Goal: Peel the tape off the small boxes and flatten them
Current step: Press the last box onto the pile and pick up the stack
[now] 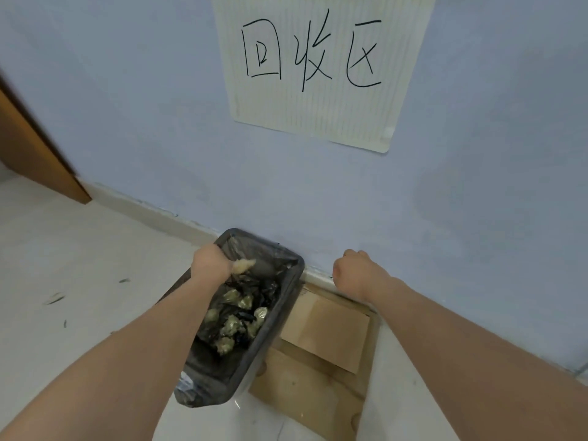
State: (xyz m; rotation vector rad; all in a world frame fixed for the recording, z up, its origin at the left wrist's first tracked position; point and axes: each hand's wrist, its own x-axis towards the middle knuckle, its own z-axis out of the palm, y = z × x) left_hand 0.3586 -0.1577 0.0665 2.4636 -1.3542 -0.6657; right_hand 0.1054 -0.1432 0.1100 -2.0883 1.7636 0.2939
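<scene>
Our left hand [211,262] pinches a blurred tape wad [243,266] over the bin [288,308]. Right hand [356,273] is fisted, its grip empty, partly hiding flattened boxes [324,338].

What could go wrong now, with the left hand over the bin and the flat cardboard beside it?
1. The left hand holds a tape wad above the lined bin; sticky tape may cling to the fingers or the black liner rather than drop.
2. The bin stands partly over the flattened cardboard, so a nudge might tip it.
3. The right hand, curled near the wall, could knock it.
</scene>
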